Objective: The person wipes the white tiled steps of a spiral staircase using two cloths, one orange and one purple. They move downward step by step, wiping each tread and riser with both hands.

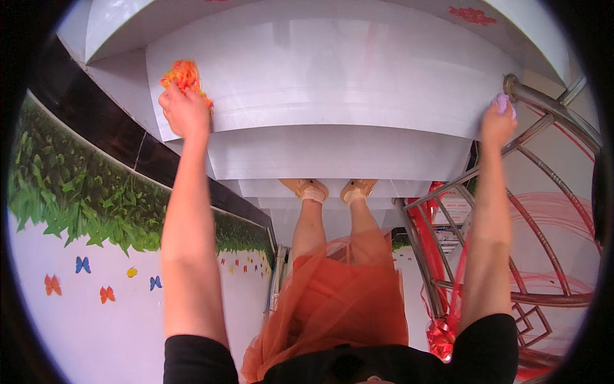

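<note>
My left hand (184, 109) grips a bunched orange and yellow stringy scrubbing cloth (184, 74) at the left end of a pale, glossy stair tread (336, 81). Far to the right, my right hand (497, 122) is closed around a small purple cloth (503, 103), close to the base of a metal railing post (511, 86). How much of the purple cloth lies inside the fingers is hidden. Both arms are stretched out wide over the step, and my feet in tan clogs (304, 186) stand on a lower tread.
A metal stair railing (542, 127) with red ribbon and a red bow (440, 336) runs along the right. Along the left goes a black tiled skirting (108, 115) below a wall painted with grass (72, 182) and butterflies. A higher step with red decorations (472, 15) rises ahead.
</note>
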Motion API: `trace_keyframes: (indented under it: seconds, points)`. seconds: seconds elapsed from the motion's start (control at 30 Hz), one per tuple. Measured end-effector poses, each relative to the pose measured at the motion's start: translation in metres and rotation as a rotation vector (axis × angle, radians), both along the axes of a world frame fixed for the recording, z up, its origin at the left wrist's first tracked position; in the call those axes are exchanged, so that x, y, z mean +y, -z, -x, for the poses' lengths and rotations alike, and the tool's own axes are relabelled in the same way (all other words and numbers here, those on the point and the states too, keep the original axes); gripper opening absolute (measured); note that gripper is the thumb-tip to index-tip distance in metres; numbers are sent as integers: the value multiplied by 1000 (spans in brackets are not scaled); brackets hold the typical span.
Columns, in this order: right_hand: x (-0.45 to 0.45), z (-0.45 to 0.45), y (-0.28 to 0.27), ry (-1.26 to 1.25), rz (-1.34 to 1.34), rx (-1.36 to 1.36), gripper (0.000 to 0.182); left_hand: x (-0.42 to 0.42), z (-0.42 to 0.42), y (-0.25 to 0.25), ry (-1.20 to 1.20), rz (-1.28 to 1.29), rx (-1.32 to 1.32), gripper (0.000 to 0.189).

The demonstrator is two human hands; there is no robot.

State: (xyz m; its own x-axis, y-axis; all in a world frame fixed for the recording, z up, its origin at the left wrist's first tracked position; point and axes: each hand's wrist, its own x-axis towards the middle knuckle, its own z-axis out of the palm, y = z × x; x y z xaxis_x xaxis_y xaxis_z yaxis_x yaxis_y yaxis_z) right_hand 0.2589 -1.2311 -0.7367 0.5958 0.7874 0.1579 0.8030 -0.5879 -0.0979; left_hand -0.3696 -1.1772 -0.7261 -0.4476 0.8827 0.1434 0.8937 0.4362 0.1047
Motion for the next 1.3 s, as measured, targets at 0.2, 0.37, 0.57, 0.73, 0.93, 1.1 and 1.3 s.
trace_keyframes:
  seconds: [0.2,0.37,0.57,0.73,0.93,1.1,1.3]
  points:
    - [-86,289,13,-717,-61,357,42,-130,-193,23,791,-15,-158,33]
    - [-67,246,-55,-1056,209,578,53,-232,-136,-7,331,444,-667,41]
    - [49,58,-10,-309,-75,176,44,-249,-17,-13,232,272,-539,33]
    - [91,228,25,-421,-296,239,40,-260,-11,-15,41,168,-625,31]
    - [-68,455,13,-1280,308,792,44,-255,-69,-31,-64,-3,-651,32]
    - [-125,337,-24,-1019,217,1210,50,-184,-55,-70,182,-179,-498,32]
    - [-27,43,-38,-447,-36,379,51,-81,-1,-26,83,-145,-285,30]
